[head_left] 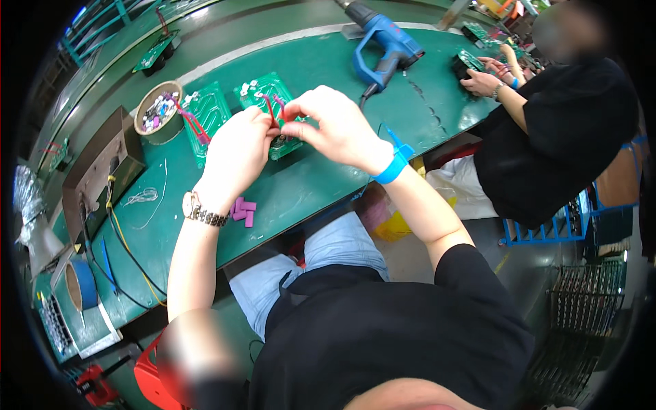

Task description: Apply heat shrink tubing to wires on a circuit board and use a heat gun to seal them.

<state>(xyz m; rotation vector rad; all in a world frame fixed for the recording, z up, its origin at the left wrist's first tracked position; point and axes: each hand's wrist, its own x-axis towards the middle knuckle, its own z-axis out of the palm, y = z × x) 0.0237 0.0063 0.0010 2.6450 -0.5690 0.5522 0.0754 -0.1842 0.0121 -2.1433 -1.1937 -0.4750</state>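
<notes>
left hand (237, 152), right hand (336, 128) at red wires (270, 110) (green board (278, 85) beneath)

No text, label, brand, number or sign can be clearly read on anything in view.

Green workbench (311, 58) with circuit boards (213, 109), purple pieces (240, 214), blue heat gun (391, 42), round tub (164, 134).

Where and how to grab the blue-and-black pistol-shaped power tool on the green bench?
On the power tool, likely the dark-and-blue handle; come from the near right with the right hand, palm on its back, fingers through the blue loop. Tool lies on its side, nose pointing away, cord leaving the handle's near end.
</notes>
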